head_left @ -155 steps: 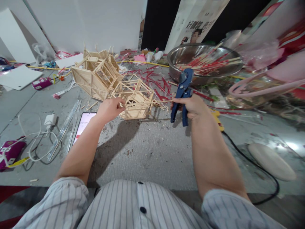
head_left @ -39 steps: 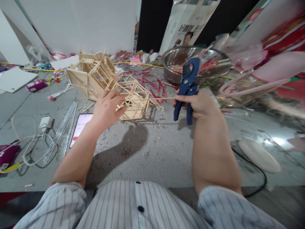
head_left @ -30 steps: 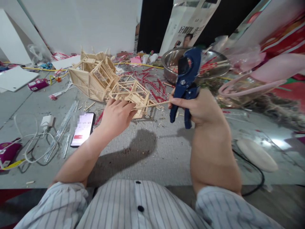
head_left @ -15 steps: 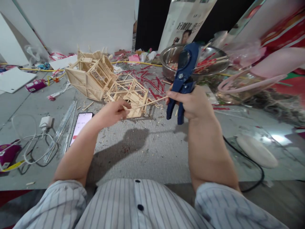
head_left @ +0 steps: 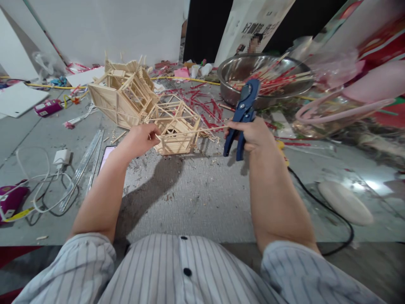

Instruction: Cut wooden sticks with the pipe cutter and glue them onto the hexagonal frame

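Observation:
My right hand (head_left: 255, 134) is closed around the handles of a blue pipe cutter (head_left: 243, 112), its head pointing up and away. Between that hand's thumb and finger is the right end of a thin wooden stick (head_left: 210, 129). The stick runs leftward across the front of a small wooden stick frame (head_left: 177, 145). At its left end my left hand (head_left: 141, 141) is closed, fingertips pinched on the stick beside the frame's left corner. Behind the left hand, a larger wooden stick model (head_left: 118, 99) leans against the smaller frame.
A metal bowl (head_left: 228, 86) holding red-and-white sticks stands behind the cutter. Red strips (head_left: 205, 105) litter the table's back. At left lie a partly covered phone (head_left: 106, 154), clear sticks (head_left: 84, 169) and a white charger (head_left: 62, 158) with cables. A pale oval object (head_left: 344, 202) lies right.
My left hand has moved left and slightly up, to the stick's end by the frame's left corner. The cutter head has dropped lower, and the stick now crosses the frame's front nearer its upper edge.

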`<state>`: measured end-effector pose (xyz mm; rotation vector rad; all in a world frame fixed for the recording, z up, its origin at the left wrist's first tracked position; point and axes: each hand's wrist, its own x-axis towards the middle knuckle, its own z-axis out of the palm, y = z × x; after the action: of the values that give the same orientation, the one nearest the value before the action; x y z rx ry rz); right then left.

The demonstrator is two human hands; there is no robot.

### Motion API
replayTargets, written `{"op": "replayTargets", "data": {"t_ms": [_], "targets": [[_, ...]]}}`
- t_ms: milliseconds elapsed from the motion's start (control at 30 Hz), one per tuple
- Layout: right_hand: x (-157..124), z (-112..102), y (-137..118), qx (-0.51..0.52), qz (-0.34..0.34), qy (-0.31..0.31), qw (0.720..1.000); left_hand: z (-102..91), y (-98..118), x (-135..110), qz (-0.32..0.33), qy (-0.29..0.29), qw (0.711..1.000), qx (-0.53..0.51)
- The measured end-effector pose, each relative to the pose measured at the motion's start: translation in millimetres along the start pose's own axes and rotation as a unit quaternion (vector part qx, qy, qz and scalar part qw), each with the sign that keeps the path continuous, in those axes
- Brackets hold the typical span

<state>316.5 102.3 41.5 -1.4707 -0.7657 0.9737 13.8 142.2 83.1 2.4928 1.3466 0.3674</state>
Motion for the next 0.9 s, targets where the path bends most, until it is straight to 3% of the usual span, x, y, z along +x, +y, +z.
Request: {"op": "replayTargets", "data": {"t_ms": [900], "targets": [[-1, 11, 1, 0.036, 0.014, 0.021, 0.999, 16.7, -3, 6, 0.024, 0.022, 0.999, -0.039]]}}
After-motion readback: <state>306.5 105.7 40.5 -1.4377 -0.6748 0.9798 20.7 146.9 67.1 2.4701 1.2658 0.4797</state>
